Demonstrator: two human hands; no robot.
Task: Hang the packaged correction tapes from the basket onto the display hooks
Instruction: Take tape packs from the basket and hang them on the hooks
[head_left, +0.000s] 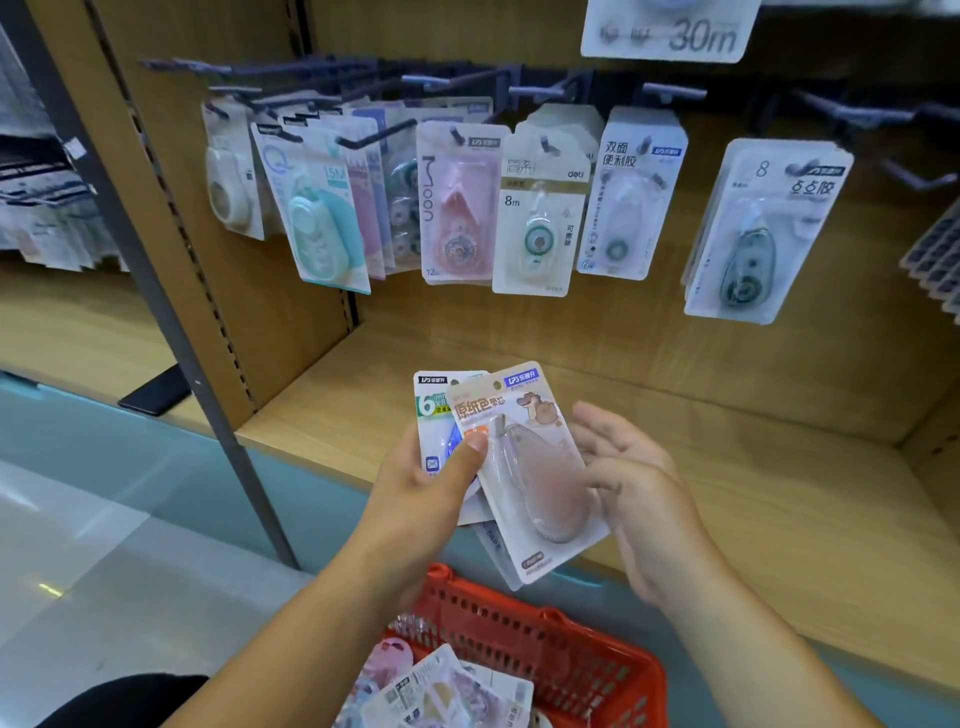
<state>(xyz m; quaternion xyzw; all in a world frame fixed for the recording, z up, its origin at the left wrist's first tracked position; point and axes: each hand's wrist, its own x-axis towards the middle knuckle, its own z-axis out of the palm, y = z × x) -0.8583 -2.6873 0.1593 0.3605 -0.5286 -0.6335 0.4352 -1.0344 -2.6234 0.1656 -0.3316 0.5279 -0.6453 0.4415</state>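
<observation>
**Display bay** (675, 395): a wooden back panel and shelf. It lies behind and above the beige pack (530, 467), which serves as the reference for all positions below.

**Display hooks** (426, 80): a dark row well above the beige pack. Most carry hanging packs (457, 202). Some prongs at the far left and right of the row appear bare.

**Basket** (571, 660): red, directly below the beige pack. It holds further packaged tapes (447, 686).

**Beige pack**: frontmost of a small fan of cards.
- Its long axis is near upright, with the top leaning slightly left.
- The hang-hole end is uppermost and points toward the hooks.
- A blue-and-white pack (434, 410) shows behind its left edge.
- At least one more card shows below.

**Left hand** (421, 483): at the lower left of the beige pack. It grips the fan, with the thumb (470, 452) pressed on the front face and the fingers hidden behind.

**Right hand** (634, 483): just beside the right edge of the beige pack.
- The palm is turned toward the pack, the fingers are relaxed and apart, and it holds nothing.
- Contact with the blister cannot be confirmed.

**Assessment:** the right hand is the free hand and the nearer one for drawing off the front card. The card already stands hole-up, so it should need lifting to a hook with little turning.
</observation>
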